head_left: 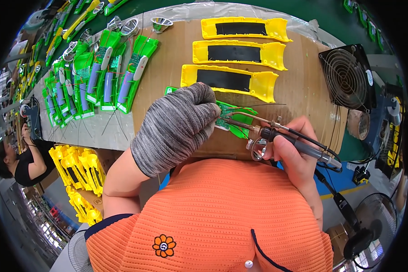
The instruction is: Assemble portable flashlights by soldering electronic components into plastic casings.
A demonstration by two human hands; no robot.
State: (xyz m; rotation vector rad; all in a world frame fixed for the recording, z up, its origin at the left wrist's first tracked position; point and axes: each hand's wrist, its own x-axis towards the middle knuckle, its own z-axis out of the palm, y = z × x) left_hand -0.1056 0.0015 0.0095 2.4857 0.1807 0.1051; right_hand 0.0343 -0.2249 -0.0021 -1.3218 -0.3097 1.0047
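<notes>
My left hand (179,124), in a grey striped knit glove, is closed over the green plastic housing (245,115); its fingertips and what they pinch are hidden. The housing lies on the cardboard, its ends showing either side of the glove. A small green circuit board (223,111) with thin wires sits in it. My bare right hand (294,152) grips a soldering iron (294,144) with a thin metal feed tube (254,117) along it. The iron's tip points left at the board, by my left fingers. A shiny reflector cup (259,149) lies beside my right fingers.
Three yellow half shells (229,83) with black pads lie beyond my hands. Several green housings (133,72) with purple cells, wires and reflectors crowd the left. A caged fan (347,77) stands at right, and yellow parts (79,167) are stacked lower left. Another person (29,161) sits far left.
</notes>
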